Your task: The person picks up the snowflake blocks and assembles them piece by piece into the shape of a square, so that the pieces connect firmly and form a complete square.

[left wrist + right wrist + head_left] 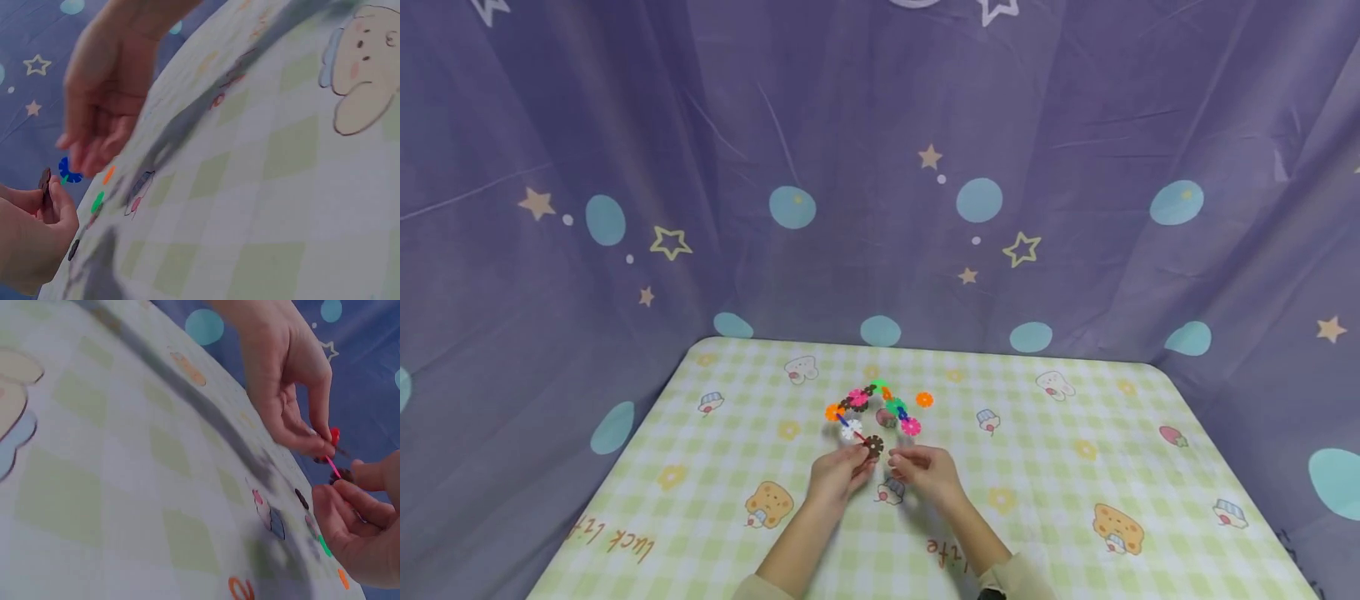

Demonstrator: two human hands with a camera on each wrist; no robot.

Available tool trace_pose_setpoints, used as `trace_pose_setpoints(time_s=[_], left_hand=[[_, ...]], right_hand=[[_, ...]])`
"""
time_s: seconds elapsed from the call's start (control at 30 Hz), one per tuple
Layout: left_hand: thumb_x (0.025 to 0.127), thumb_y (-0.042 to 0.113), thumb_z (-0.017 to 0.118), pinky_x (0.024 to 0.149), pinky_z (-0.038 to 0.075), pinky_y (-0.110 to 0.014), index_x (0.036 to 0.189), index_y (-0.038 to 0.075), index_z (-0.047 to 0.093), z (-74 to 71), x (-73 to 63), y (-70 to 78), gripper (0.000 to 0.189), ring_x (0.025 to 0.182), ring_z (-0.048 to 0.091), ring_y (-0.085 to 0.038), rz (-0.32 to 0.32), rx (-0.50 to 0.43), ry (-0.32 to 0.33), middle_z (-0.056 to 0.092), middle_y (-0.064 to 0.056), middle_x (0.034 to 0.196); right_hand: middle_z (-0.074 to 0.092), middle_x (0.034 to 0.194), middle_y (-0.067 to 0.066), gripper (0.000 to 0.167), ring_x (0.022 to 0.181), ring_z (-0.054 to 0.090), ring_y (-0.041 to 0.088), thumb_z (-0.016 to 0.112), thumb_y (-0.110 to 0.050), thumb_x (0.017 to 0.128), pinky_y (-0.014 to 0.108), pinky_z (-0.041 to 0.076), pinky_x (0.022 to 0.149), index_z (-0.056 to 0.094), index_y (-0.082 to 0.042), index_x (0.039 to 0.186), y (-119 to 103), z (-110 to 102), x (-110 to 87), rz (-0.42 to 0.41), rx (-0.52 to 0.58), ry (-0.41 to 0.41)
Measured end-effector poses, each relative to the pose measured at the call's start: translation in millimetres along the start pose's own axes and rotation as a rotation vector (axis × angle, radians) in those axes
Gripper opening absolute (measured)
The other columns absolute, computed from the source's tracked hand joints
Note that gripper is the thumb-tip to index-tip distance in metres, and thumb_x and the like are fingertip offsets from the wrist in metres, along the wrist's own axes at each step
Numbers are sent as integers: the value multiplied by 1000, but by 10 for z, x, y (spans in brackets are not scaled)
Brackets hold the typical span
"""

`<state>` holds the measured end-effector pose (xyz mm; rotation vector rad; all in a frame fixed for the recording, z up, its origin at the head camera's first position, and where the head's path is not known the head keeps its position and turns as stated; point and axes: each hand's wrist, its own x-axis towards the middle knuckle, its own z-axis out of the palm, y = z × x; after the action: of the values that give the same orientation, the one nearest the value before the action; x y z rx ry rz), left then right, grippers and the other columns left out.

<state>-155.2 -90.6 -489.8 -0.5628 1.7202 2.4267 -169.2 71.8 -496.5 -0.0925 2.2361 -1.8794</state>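
Observation:
My left hand (838, 475) pinches a dark brown notched plastic disc (874, 447), a snowflake-shaped linking piece. It sits at the near end of a curved chain of joined discs. From it the chain runs through a red disc (861, 437) seen edge-on, a white one (852, 430) and an orange one (834, 412). It arches past a bright green disc (879, 386) to a pink disc (911, 427) at its right end. Just right of the brown disc is my right hand (928, 473), fingers loosely bent, nothing visible in them. The left wrist view shows the brown disc (45, 181) between left thumb and fingers.
A single orange disc (924, 400) lies on the table just beyond the chain's right end. The green-checked tablecloth (1037, 467) has printed cartoon pictures. Behind the table's far edge hangs a purple curtain (865, 125) with stars and blue ovals.

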Motion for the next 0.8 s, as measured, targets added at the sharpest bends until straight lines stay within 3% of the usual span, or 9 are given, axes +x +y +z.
trace_pose_setpoints(time_s=[0.13,0.23,0.33,0.4,0.5,0.63,0.7,0.8], left_hand=[[89,-3,60,77,59,-20,123,-18,50,-64,13,57,38,75,67,-9,-42,-104,-7,69,-4,80],[89,-3,60,76,59,-20,122,-17,51,-102,12,101,37,76,66,-9,-36,-69,-9,69,-4,82],[89,-2,59,77,59,-19,124,-17,50,-131,8,140,38,77,65,-9,-25,-3,-11,68,-6,87],[90,-1,59,77,58,-19,125,-16,50,-142,2,165,39,78,64,-9,-22,15,-14,68,-7,90],[91,0,59,76,58,-17,126,-16,49,-158,-5,188,40,79,63,-9,-22,16,-17,67,-7,91],[91,1,59,76,58,-17,127,-15,49,-185,-20,208,40,79,63,-9,-16,36,-13,67,-7,92],[91,2,59,77,58,-18,126,-14,51,-201,-31,221,39,78,64,-8,-5,59,-6,68,-9,94],[90,2,61,76,59,-19,125,-14,53,-233,-37,236,40,77,65,-8,18,100,8,70,-11,96]], right_hand=[[73,99,20,27,80,73,25,65,-13,90,30,61,73,67,5,110,52,-45,46,39,-55,38],[73,96,19,24,75,72,20,66,-12,89,27,61,69,69,3,108,85,-92,158,21,-92,97],[73,95,18,20,78,71,22,67,-8,88,29,61,71,70,2,105,110,-133,304,-101,-217,138],[72,99,19,21,85,70,27,66,-6,87,34,60,77,69,3,106,120,-157,399,-220,-357,132],[67,116,22,27,108,65,35,65,-6,87,45,54,96,65,3,113,131,-182,516,-370,-612,60],[58,131,25,26,129,50,41,63,-11,90,51,42,110,63,1,113,152,-192,612,-460,-854,-100],[59,129,23,26,124,54,38,63,-14,91,49,45,107,62,0,114,166,-194,631,-481,-920,-157],[64,113,17,24,100,64,28,63,-14,91,42,54,94,61,-2,112,198,-194,624,-521,-973,-197]])
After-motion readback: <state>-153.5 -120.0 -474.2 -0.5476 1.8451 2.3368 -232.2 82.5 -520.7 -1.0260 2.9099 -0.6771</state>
